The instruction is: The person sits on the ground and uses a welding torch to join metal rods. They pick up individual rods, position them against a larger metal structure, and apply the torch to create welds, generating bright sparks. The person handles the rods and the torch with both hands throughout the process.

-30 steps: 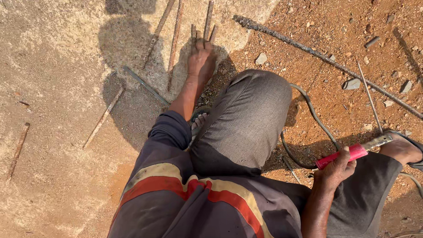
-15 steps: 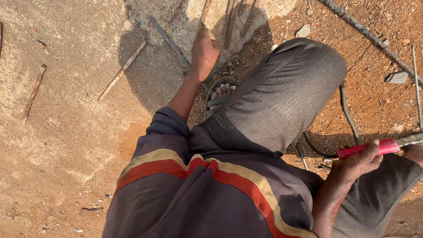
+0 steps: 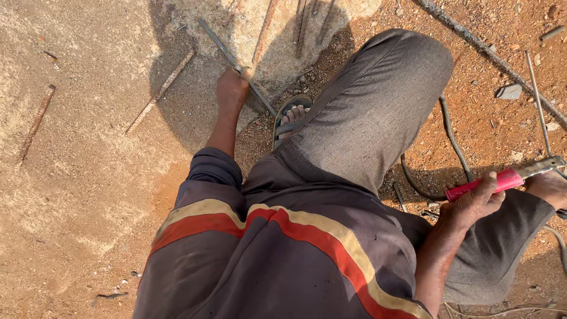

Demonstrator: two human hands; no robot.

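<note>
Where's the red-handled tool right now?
Head view, right edge: the red-handled tool is gripped in the right hand, beside the bent knee.

Outdoor building site: red dirt ground [image 3: 490, 88], scattered rusty rebar rods [image 3: 159, 91].

You've got two hands in view – left hand [image 3: 231, 90] closed round one thin steel rod [image 3: 236, 64], right hand [image 3: 475, 202] closed round one red-handled tool [image 3: 502, 179]. Loose rusty rebar pieces on the pale slab: two at left [image 3: 35, 125] [image 3: 160, 91]. Upright bars near the top edge – three or four, cropped, can't tell exactly. One long ribbed bar [image 3: 493, 59] on the red dirt. One sandalled foot [image 3: 290, 120]. One grey stone chip [image 3: 509, 91].
</note>
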